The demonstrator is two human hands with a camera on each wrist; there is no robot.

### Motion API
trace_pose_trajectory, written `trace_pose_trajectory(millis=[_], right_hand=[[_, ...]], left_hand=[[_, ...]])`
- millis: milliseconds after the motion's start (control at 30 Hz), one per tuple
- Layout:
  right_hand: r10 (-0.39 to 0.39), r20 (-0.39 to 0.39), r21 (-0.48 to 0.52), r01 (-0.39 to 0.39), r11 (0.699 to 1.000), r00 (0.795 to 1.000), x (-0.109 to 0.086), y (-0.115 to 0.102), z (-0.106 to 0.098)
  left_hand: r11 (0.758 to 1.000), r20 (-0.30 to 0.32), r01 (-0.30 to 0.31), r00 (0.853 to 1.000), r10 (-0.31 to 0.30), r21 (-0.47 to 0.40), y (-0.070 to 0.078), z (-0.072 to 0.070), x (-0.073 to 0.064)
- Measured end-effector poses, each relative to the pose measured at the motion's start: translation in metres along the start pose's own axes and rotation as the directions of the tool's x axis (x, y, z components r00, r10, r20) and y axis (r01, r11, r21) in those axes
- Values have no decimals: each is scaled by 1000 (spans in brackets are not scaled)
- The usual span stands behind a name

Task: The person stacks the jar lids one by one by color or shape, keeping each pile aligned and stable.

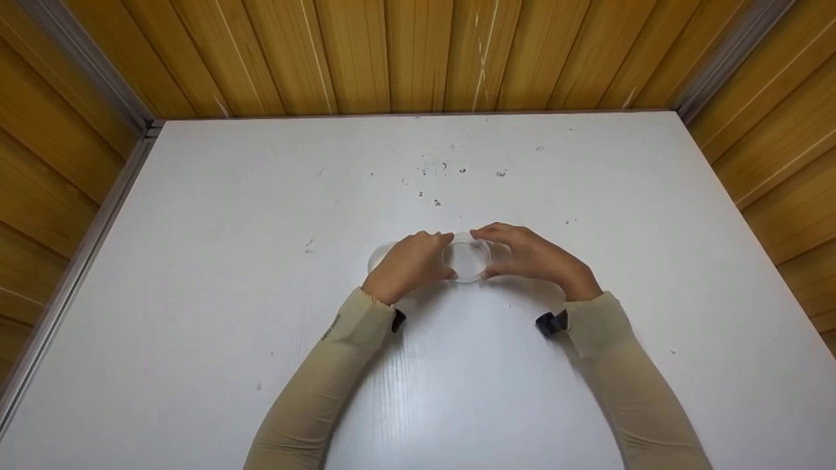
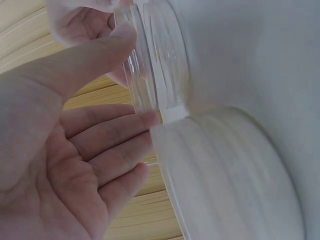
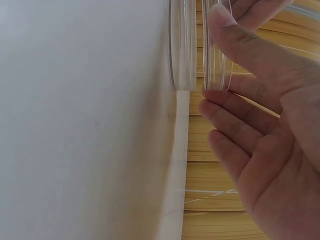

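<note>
Both hands hold a clear, shallow petri dish (image 2: 141, 75) by its sides, thumbs nearest the body. The left hand (image 1: 406, 266) grips its left edge and the right hand (image 1: 539, 254) its right edge. In the right wrist view, the held dish (image 3: 218, 60) is level, with a narrow gap between it and a second clear petri dish (image 3: 183, 55) standing on the table. From above, the two overlap. A wider clear round piece (image 2: 225, 175), perhaps several stacked dishes, stands beside the left hand, which partly hides it in the head view.
The white tabletop (image 1: 196, 294) has small dark chips and scuffs beyond the hands. Yellow wood-like panels (image 1: 418, 59) rise behind it and at both sides, with a metal frame rail (image 1: 65, 287) along the left edge.
</note>
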State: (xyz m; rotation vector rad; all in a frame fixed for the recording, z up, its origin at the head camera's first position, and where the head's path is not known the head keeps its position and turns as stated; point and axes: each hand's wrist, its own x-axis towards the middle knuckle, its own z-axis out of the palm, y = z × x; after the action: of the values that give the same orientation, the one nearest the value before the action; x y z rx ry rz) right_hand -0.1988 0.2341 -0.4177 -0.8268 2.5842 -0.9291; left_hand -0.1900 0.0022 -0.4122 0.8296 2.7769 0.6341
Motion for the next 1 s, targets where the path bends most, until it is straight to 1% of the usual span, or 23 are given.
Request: trace_pose_trajectory(millis=[200, 367, 500, 667, 1000], right_hand=[[-30, -3, -4, 30, 1000, 1000, -1, 1, 0], [-29, 9, -31, 30, 999, 1000, -1, 0, 1], [-5, 24, -44, 6, 999, 1000, 1, -2, 2], [33, 35, -47, -31, 998, 999, 1, -2, 2], [36, 42, -63, -33, 997, 998, 2, -3, 2]], left_hand=[[1000, -12, -16, 1000, 16, 13, 0, 3, 1], [1000, -10, 7, 1000, -7, 26, 0, 4, 1], [1000, -16, 14, 1000, -14, 17, -1, 4, 1], [1000, -19, 6, 1000, -6, 1, -2, 4, 1], [1000, -2, 14, 1000, -14, -5, -3, 4, 2]])
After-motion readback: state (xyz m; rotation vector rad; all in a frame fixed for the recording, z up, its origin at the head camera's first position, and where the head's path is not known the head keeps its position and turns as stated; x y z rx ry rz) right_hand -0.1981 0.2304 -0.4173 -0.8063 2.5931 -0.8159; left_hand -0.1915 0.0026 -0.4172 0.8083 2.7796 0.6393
